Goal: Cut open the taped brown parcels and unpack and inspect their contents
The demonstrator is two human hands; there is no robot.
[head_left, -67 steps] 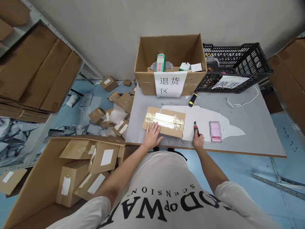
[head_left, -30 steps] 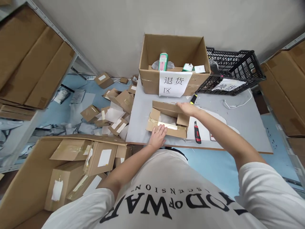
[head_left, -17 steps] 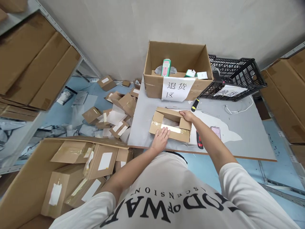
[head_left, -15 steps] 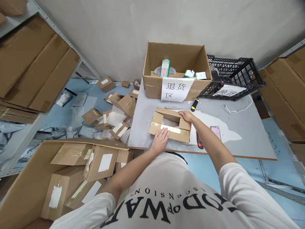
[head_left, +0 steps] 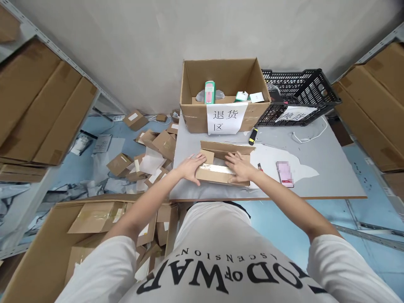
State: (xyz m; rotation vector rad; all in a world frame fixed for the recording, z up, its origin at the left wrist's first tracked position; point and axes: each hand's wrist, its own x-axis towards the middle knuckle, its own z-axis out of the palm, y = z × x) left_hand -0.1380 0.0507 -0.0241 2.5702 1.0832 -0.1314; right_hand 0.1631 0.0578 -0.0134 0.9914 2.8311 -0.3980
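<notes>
A small cardboard box [head_left: 217,176] lies on the table in front of me, its top flaps parted and the long far flap standing up. Shiny tape and a white label strip run along its near side. My left hand [head_left: 191,168] grips the left end, fingers over the top edge and thumb low on the near side. At the right end, my right hand [head_left: 241,167] holds the flap, with its fingers over the opening. The hands and flaps hide most of the inside. A red utility knife [head_left: 259,167] lies beside my right wrist, partly covered by the arm.
Behind stand a large labelled carton [head_left: 193,118] with green-and-white boxes and a black crate [head_left: 325,101]. A yellow-black utility knife [head_left: 253,136] and a phone [head_left: 285,174] lie on the table [head_left: 334,176]. Cartons fill a big box [head_left: 34,252] at left; more litter the floor.
My left hand has moved from the near side to the box's left end. My right hand has come from the far right corner onto the right flap; the far flap now stands higher.
</notes>
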